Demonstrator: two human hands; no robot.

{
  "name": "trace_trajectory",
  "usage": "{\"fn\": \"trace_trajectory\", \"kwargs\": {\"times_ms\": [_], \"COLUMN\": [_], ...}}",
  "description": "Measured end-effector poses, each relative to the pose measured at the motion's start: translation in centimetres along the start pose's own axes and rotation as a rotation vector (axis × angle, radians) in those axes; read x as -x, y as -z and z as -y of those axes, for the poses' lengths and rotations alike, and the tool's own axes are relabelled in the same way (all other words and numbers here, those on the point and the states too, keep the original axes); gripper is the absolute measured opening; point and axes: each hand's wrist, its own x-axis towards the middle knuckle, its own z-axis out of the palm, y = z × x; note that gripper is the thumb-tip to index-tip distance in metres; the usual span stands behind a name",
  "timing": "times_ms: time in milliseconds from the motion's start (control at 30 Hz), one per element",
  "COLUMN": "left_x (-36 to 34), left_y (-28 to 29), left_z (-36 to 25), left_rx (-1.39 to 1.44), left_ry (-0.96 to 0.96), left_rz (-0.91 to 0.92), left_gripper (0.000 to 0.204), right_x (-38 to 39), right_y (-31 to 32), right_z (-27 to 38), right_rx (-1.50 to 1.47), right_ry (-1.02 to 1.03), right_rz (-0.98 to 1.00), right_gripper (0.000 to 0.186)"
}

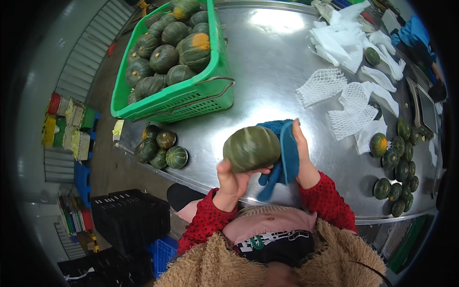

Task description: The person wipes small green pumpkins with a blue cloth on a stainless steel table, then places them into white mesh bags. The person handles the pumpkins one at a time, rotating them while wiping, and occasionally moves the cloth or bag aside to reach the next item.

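Note:
My left hand (232,182) is wrapped round the underside of a green pumpkin (251,149) with pale stripes, raised over the metal table (267,71). A blue cloth (289,153) is gripped in my right hand (305,158) and lies against the pumpkin's right side. The cloth hides most of that hand's fingers. One corner of it hangs down below the pumpkin.
A green plastic crate (172,103) heaped with pumpkins stands at the far left. Several small pumpkins (166,139) sit at the left edge, more (390,159) at the right. White foam net sleeves (353,112) lie far right, near a scale (423,110). Black crates (130,215) stand lower left.

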Motion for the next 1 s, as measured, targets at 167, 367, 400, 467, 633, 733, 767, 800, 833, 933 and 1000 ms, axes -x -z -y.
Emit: {"fn": "trace_trajectory", "kwargs": {"times_ms": [167, 367, 400, 467, 633, 733, 767, 800, 833, 933, 1000], "left_x": [-0.7, -0.4, -0.5, -0.3, -0.3, -0.5, -0.6, -0.6, -0.8, -0.5, -0.9], "left_y": [0.7, -0.3, 0.8, 1.4, 0.1, -1.2, -1.3, -1.0, -0.8, 0.5, 0.3], "left_z": [0.8, 1.4, 1.4, 1.8, 1.8, 1.5, 1.4, 1.2, 1.2, 2.6, 3.6], "left_rx": [0.428, 0.197, 0.179, 0.179, 0.247, 0.225, 0.221, 0.292, 0.247, 0.113, -0.145], "left_ry": [0.171, 0.16, 0.169, 0.17, 0.077, 0.013, 0.011, 0.002, -0.005, -0.094, -0.291], "left_rz": [0.039, -0.145, -0.057, 0.019, -0.162, -0.278, -0.263, -0.194, -0.155, -0.193, -0.273], "left_gripper": [0.1, 0.09, 0.088, 0.083, 0.071, 0.062, 0.06, 0.057, 0.056, 0.053, 0.054], "right_x": [0.7, 1.9, 1.5, 1.9, 2.1, 2.7, 3.1, 3.4, 3.7, 4.4, 4.2], "right_y": [1.1, -2.9, -2.1, -1.5, -2.6, -3.2, -2.6, -1.9, -1.0, 1.8, 3.3], "right_z": [-0.6, -0.7, -0.3, 0.1, -1.7, -2.7, -3.3, -3.8, -4.2, -4.3, -4.7], "right_rx": [-0.004, 0.329, 0.43, 0.641, 1.288, 1.586, 1.648, 1.706, 1.779, 1.508, 1.408], "right_ry": [0.173, 0.329, 0.296, 0.275, 0.906, 1.157, 1.212, 1.272, 1.332, 0.809, 0.69], "right_rz": [0.364, 0.139, 0.159, 0.132, 0.181, 0.301, 0.375, 0.447, 0.509, 0.434, 0.266], "right_gripper": [0.064, 0.058, 0.058, 0.05, 0.036, 0.044, 0.048, 0.051, 0.055, 0.069, 0.079]}}
